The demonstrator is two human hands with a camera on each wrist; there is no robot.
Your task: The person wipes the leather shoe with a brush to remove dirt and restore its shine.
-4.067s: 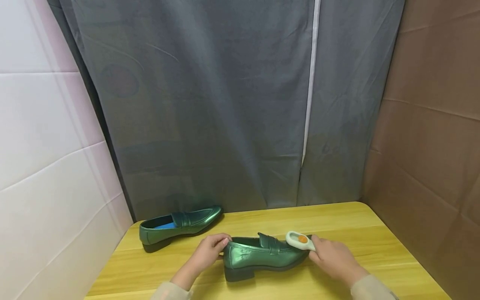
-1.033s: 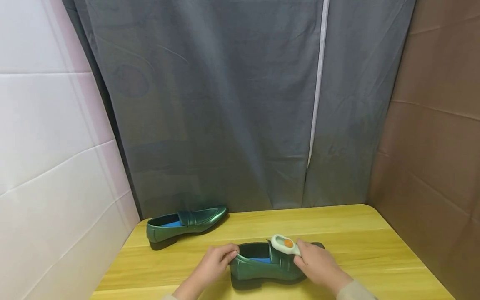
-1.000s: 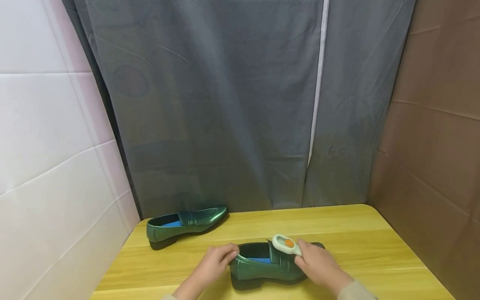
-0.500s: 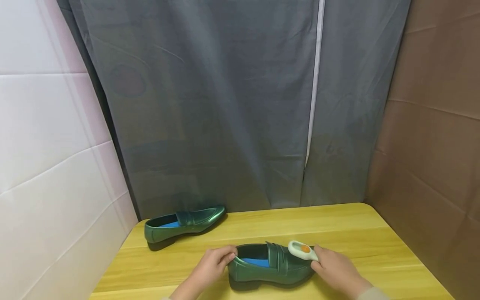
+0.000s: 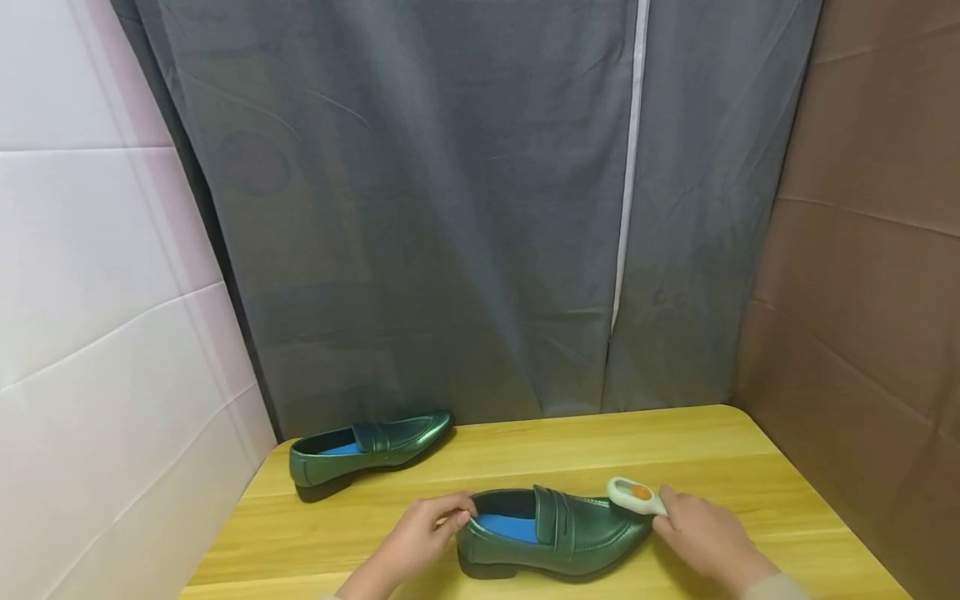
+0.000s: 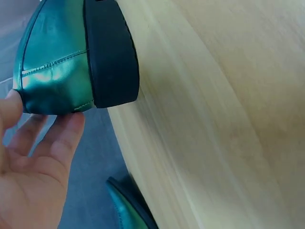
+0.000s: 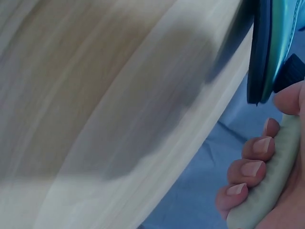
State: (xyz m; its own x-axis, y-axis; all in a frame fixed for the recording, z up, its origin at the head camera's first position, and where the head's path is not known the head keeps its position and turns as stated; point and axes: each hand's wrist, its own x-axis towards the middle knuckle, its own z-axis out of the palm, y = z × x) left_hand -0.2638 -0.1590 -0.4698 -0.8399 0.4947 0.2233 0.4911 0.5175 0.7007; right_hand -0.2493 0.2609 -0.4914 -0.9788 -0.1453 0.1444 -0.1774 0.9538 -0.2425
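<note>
A metallic green loafer [image 5: 555, 533] with a blue insole lies on the table near the front, toe to the right. My left hand [image 5: 423, 533] pinches the top edge of its heel counter; in the left wrist view the thumb and fingers [image 6: 62, 138] take the back of the shoe from both sides. A pale shoe brush [image 5: 633, 496] with an orange button is in my right hand [image 5: 705, 533], its head over the toe. Dark bristles [image 7: 290, 74] show beside the toe in the right wrist view, with fingers [image 7: 252, 167] curled round the handle.
A matching green loafer [image 5: 371, 450] stands at the table's back left, toe to the right. The wooden table [image 5: 712, 450] has a grey curtain [image 5: 450, 250] behind it, a white panel [image 5: 112, 292] left and a brown one [image 5: 862, 292] right.
The brush, over the strap a second ago, has moved right along the upper to the toe. The held loafer's opening faces me more than four seconds ago. My left hand keeps its hold.
</note>
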